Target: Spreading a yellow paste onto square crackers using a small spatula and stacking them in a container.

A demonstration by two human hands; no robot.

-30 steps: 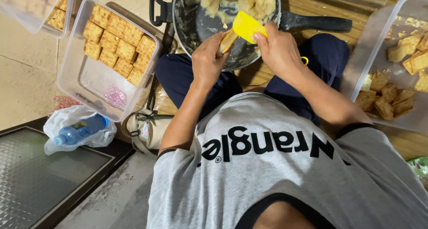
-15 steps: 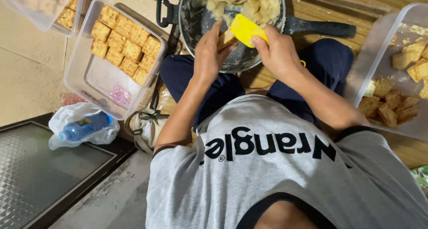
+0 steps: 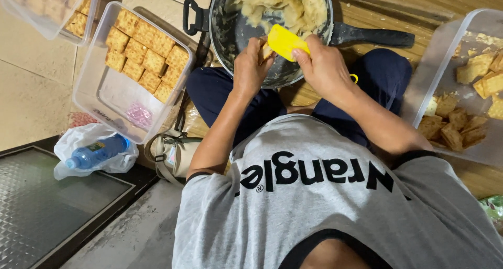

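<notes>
Head view, upper centre: left hand point(image 3: 250, 64) has closed in, fingers now clamped on a tofu piece point(image 3: 267, 51) over the pan point(image 3: 230, 36) rim; right hand point(image 3: 322, 64) fingers grip the yellow scraper point(image 3: 285, 41), now pressed to the piece rather than lifted; filling looks under way; square pieces wait in the tub point(image 3: 91, 99) upper left.

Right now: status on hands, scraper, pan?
Left hand cups a small piece of food. Right hand grips yellow scraper. Both over black pan of pale filling. Nothing in between.
</notes>
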